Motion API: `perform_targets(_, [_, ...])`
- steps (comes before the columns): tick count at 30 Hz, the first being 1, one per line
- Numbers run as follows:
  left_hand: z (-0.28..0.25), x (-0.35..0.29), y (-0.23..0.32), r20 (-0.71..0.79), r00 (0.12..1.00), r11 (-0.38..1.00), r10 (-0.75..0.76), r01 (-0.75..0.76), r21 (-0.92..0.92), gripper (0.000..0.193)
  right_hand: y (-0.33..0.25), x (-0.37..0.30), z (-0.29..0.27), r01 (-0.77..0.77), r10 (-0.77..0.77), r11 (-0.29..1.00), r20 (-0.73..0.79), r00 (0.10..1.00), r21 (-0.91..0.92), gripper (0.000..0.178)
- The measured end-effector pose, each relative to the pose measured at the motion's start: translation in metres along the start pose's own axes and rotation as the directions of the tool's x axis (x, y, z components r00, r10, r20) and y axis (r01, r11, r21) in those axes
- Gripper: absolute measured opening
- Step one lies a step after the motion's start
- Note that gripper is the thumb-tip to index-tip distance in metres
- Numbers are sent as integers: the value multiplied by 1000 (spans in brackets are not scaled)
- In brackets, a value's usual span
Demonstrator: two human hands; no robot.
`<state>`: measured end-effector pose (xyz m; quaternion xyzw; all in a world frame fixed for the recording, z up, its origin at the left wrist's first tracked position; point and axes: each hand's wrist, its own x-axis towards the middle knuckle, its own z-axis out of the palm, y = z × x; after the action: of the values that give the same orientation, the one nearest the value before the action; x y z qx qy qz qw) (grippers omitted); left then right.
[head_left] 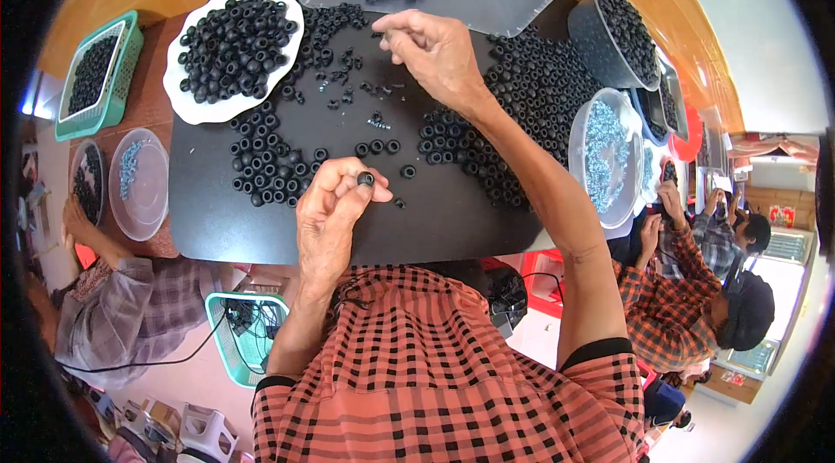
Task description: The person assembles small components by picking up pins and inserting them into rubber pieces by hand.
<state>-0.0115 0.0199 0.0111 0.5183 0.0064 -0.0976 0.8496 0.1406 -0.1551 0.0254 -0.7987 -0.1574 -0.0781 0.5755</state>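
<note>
One black bead (366,178) sat pinched in the left hand (329,213); right hand (437,56): closure could not be told. Judged step: single-bead handling; next move likely needed steady fingertip control.

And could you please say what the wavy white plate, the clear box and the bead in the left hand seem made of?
Plate: smooth, glossy white; ceramic or hard plastic. Box: probably plastic, being translucent and faintly shiny. Bead: black, slight sheen; perhaps plastic or painted wood.

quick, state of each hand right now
Left hand: closed, pinching a round black holed bead.
Right hand: partly curled; can't tell whether it holds anything.
</note>
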Motion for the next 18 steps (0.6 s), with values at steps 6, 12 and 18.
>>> perform_targets(6, [-1, 1, -2, 8, 1000, 1000, 3, -3, -28, 15, 5, -9, -16, 91, -72, 947, 75, 995, -309, 18])
perform_targets(12, [-2, 2, -3, 6, 1000, 999, 19, -19, -37, 16, -9, -25, -7, 38, 9, 981, 240, 971, -190, 19])
perform_targets(18, [-4, 3, -4, 29, 999, 994, 43, -40, -99, 17, -11, -23, -14, -86, 99, 987, 92, 991, -139, 21])
